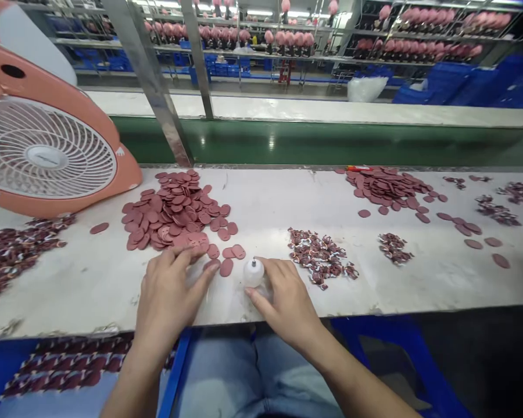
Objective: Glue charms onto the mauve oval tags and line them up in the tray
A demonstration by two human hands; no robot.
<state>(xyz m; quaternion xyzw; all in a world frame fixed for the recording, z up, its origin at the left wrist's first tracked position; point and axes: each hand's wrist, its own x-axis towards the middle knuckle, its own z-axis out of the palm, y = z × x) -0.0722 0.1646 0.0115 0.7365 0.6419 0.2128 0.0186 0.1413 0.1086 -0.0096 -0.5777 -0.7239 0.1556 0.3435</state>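
- Needle-tipped white bottle [253, 274]: one, lower centre of the frame, gripped upright by the right hand [287, 299].
- Reddish oval discs [174, 212]: piled left of centre, front edge touched by the left hand [168, 290]; whether any is gripped cannot be told.
- Orange fan [113, 174]: placed upper left.

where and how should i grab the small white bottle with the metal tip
Probably best by the rounded body of the white bottle, below its narrow metal tip, from the right, as the right hand does: the bulging sides give the fingers more surface.
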